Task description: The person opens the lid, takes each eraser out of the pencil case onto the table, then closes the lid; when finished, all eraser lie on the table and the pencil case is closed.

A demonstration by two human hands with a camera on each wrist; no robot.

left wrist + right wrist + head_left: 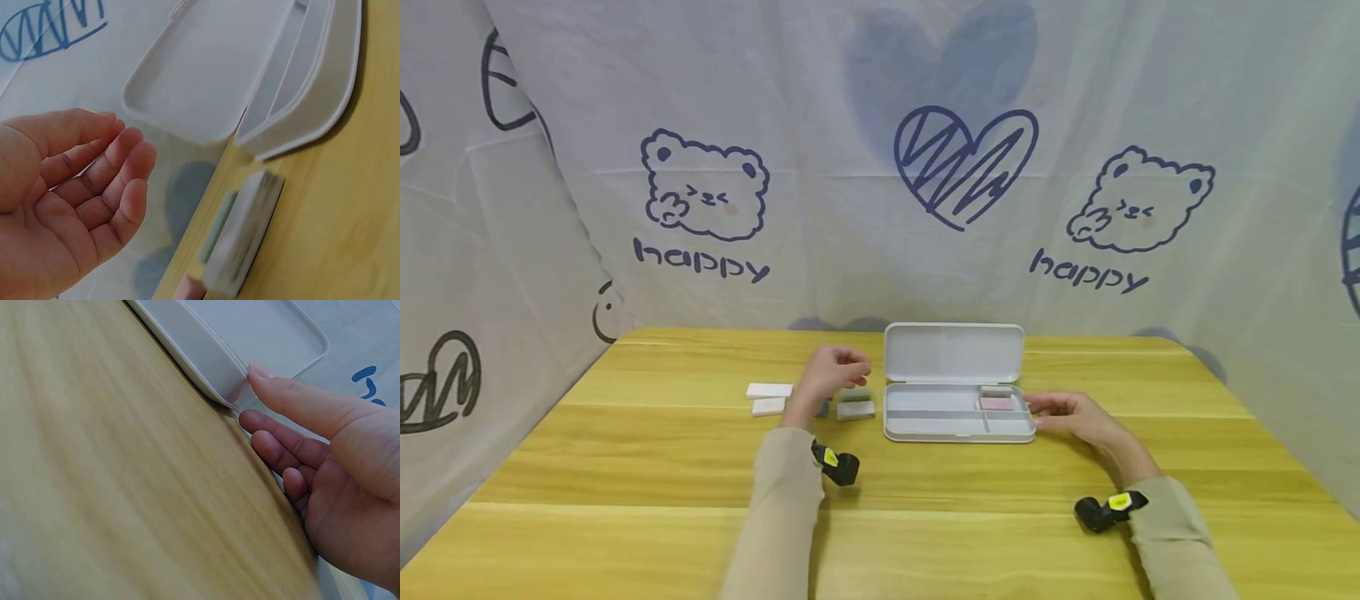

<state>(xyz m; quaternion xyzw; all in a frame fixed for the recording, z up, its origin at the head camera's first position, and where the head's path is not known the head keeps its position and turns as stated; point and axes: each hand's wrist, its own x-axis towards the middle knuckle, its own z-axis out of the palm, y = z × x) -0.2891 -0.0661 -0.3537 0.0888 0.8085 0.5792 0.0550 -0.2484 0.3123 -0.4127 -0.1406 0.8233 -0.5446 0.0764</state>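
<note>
A white pencil case [958, 425] lies on the table, its lid [953, 353] raised at the back. A pink eraser-like block [997, 403] and a paler block [996, 390] sit in its rear right compartment. My left hand [835, 371] hovers left of the case with loosely bent fingers and nothing in them. Below it are a greyish-white block [242, 234] and a thin green block [219, 226]; part of a pink piece [189, 289] shows at the frame's edge. My right hand [1078, 414] touches the case's right end, its thumb [294, 397] at the rim.
Two white blocks, one behind [769, 390] and one in front [768, 407], lie left of my left wrist. A dark block [823, 408] is partly hidden by that wrist. A printed curtain [835, 250] hangs behind the wooden table [940, 517].
</note>
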